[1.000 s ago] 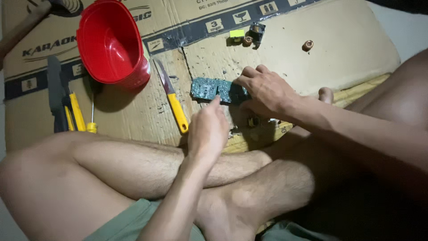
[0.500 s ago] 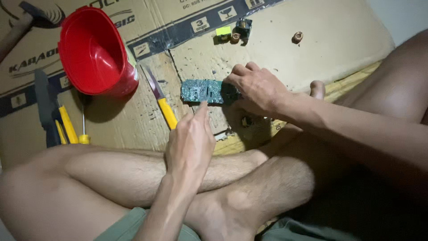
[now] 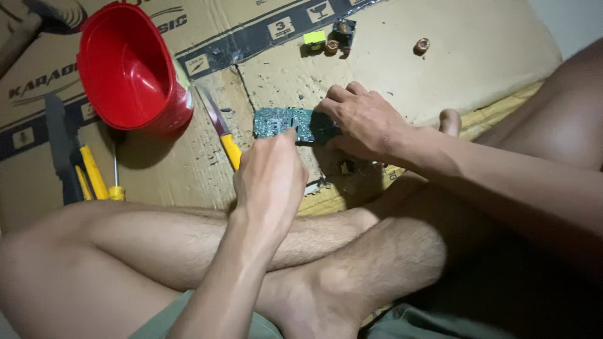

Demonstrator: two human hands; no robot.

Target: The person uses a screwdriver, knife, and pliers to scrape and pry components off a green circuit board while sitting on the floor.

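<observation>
Left hand point(image 3: 270, 179) now curled over the circuit board point(image 3: 282, 123) – right hand point(image 3: 361, 119) keeps gripping it

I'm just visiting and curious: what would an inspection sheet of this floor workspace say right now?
Surface: flattened cardboard, scuffed and speckled with dark bits.
Job's things: green circuit board lying on the cardboard.
Clutter: red bowl at upper left; yellow-handled knife beside the board; yellow-handled tools at left; small loose parts and a copper coil at the top.
Hands: right hand rests on the board's right end; left hand is closed at its near edge; what it holds cannot be told.
Cables: nothing seen.
Surroundings: the person's crossed bare legs fill the foreground.
</observation>
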